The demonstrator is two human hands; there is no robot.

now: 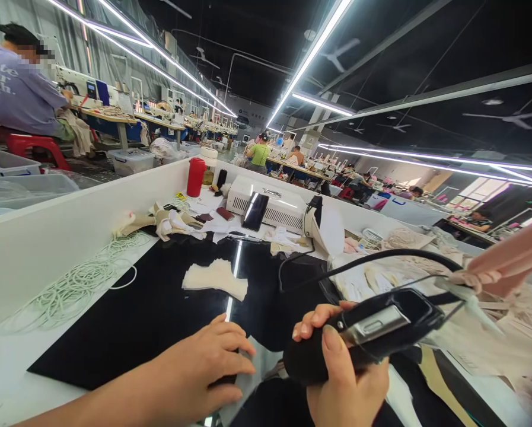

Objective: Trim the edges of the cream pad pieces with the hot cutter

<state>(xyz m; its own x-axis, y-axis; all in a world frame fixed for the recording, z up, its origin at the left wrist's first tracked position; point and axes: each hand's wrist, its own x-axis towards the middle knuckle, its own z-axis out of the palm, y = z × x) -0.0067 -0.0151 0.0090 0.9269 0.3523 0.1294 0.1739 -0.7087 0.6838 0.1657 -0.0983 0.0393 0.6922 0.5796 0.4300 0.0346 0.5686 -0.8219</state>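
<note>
My right hand (pixel 341 373) grips a black handheld tool (pixel 372 332) with a metal clip and a black cable (pixel 381 258) curving off to the right. My left hand (pixel 203 362) lies flat, fingers together, on the near edge of a black mat (pixel 150 302) that covers the white worktable. A small stack of cream fabric pieces (pixel 216 277) rests on the mat ahead of my left hand. More cream fabric pieces (pixel 399 279) lie behind the tool.
A pile of white elastic loops (pixel 83 276) lies at the left by the white side wall (pixel 70 219). At the back stand a red bottle (pixel 196 177), a white machine box (pixel 274 207) with a phone (pixel 255 212) leaning on it. People sit at sewing stations beyond.
</note>
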